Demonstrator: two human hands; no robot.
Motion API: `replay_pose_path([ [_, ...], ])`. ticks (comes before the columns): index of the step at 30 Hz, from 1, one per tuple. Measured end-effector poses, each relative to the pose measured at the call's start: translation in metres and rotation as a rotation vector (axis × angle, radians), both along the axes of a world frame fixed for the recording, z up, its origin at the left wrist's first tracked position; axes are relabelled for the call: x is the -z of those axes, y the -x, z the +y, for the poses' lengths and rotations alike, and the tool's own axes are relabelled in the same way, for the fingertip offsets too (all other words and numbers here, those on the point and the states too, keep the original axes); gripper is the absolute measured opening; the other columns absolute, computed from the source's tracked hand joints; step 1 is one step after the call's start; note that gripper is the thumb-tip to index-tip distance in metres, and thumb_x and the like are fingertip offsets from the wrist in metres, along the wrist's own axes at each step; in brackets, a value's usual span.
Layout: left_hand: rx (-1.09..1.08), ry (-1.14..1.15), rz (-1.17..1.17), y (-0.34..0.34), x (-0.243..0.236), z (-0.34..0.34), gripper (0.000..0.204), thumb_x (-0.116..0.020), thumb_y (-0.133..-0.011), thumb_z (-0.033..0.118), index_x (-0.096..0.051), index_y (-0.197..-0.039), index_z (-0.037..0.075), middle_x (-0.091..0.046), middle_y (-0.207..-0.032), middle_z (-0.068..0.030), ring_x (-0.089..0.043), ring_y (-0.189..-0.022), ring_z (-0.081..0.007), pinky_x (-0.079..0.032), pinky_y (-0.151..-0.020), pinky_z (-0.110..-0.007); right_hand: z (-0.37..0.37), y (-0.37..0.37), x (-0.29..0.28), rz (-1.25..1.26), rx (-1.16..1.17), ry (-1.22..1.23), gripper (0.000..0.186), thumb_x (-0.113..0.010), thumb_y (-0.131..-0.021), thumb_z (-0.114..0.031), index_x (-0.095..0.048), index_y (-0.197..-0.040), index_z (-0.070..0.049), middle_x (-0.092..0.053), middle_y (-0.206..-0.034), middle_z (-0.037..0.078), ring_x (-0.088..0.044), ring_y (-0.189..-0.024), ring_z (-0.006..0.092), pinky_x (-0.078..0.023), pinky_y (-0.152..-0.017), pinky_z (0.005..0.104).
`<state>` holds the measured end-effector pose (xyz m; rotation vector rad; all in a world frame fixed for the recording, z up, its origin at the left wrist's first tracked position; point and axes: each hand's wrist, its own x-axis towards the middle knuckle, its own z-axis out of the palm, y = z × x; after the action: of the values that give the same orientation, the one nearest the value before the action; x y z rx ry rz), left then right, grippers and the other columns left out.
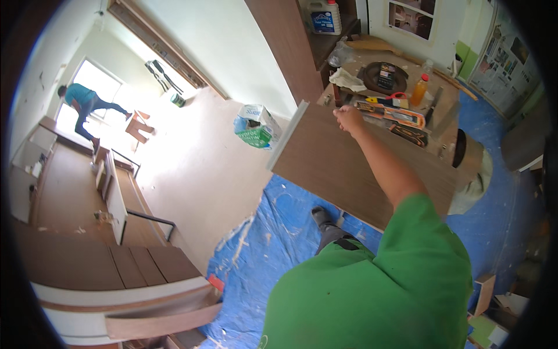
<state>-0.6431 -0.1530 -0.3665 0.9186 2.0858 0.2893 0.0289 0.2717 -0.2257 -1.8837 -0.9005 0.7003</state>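
Brown laminate board [349, 163] lies slanted over the blue tarp [273, 232], and the right hand [349, 119] rests curled on its far edge; whether the fingers grip it cannot be told. Just beyond the hand lie an orange level [390, 113] and an orange bottle [419, 90]. No left hand shows.

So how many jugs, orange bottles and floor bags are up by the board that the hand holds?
White jug: 1
Orange bottle: 1
Bag on the floor: 1
Board, right hand on its top edge: 1
Total: 4
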Motion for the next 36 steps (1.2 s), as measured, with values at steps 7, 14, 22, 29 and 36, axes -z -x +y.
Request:
replay_pose_path([
  [7,0.127,0.06,0.045,-0.001,-0.023,0.148,0.03,-0.066,-0.097,0.026,-0.06,-0.085,-0.001,-0.063,-0.07,-0.0119,-0.061,-0.05,-0.0241,-0.05,-0.045,-0.037,0.115,-0.042,0.01,-0.561,0.143,0.213,0.035,-0.068,-0.093,-0.033,-0.07,-0.108,-0.001,-0.07,-0.113,0.023,-0.069,-0.104,0.0374,-0.056,-0.09,0.0504],
  [14,0.251,0.093,0.046,-0.004,-0.03,0.239,0.03,-0.066,-0.097,0.026,-0.061,-0.087,-0.001,-0.064,-0.072,-0.012,-0.061,-0.052,-0.0239,-0.05,-0.046,-0.037,0.145,-0.057,-0.009,-0.611,-0.162,0.414,0.04,-0.067,-0.092,-0.026,-0.063,-0.124,-0.003,-0.073,-0.11,0.023,-0.072,-0.104,0.0356,-0.058,-0.087,0.0473],
  [22,0.378,0.095,0.039,-0.01,-0.028,0.305,0.029,-0.067,-0.097,0.026,-0.061,-0.088,-0.001,-0.065,-0.073,-0.012,-0.062,-0.054,-0.0237,-0.051,-0.048,-0.036,0.135,-0.051,0.015,-0.521,0.054,0.468,0.031,-0.063,-0.092,-0.014,-0.063,-0.119,0.0,-0.073,-0.108,0.023,-0.072,-0.102,0.0372,-0.058,-0.086,0.0482],
  [29,0.449,0.098,0.042,-0.012,-0.027,0.337,0.029,-0.067,-0.097,0.027,-0.062,-0.09,-0.001,-0.065,-0.075,-0.012,-0.062,-0.056,-0.0235,-0.051,-0.05,-0.036,0.137,-0.057,0.009,-0.458,0.161,0.375,0.031,-0.062,-0.093,-0.023,-0.063,-0.113,0.001,-0.072,-0.106,0.022,-0.071,-0.102,0.0381,-0.056,-0.087,0.0483],
  [36,0.467,0.106,0.045,-0.015,-0.025,0.353,0.029,-0.067,-0.097,0.027,-0.062,-0.091,-0.001,-0.066,-0.076,-0.0121,-0.063,-0.057,-0.0233,-0.051,-0.051,-0.036,0.11,-0.045,0.008,-0.361,0.224,0.062,0.041,-0.069,-0.09,-0.029,-0.067,-0.115,0.003,-0.073,-0.102,0.022,-0.07,-0.098,0.0392,-0.055,-0.087,0.0469],
])
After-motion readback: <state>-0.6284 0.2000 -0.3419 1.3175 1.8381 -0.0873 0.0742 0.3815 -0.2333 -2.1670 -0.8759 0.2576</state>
